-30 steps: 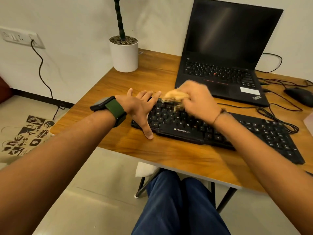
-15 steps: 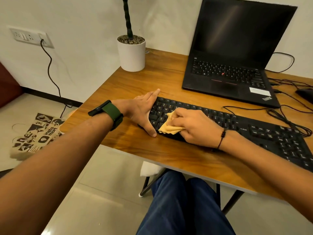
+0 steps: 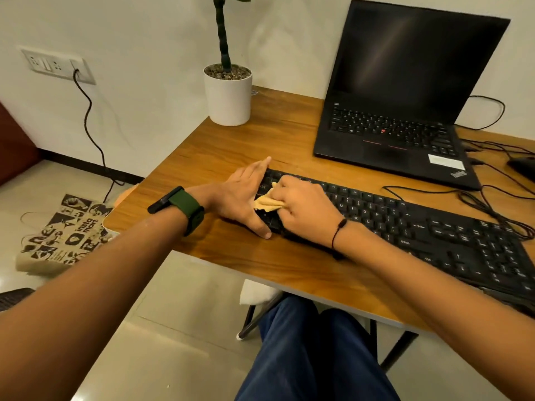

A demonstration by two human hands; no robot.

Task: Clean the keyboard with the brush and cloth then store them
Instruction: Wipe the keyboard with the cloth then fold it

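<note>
"insta mart" on floor bag (image 3: 62,235)

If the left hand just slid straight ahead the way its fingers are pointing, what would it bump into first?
Probably nothing on the desk. The left hand lies flat against the keyboard end, fingers pointing away over bare wooden desk. That line seems to pass between the white plant pot and the laptop, though depth is unclear.

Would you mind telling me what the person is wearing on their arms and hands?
Both forearms are bare, with no sleeves in view. The left wrist carries a smartwatch with a dark case and a green strap. The right wrist has a thin black cord bracelet with a small bead. No gloves or rings show.
</note>
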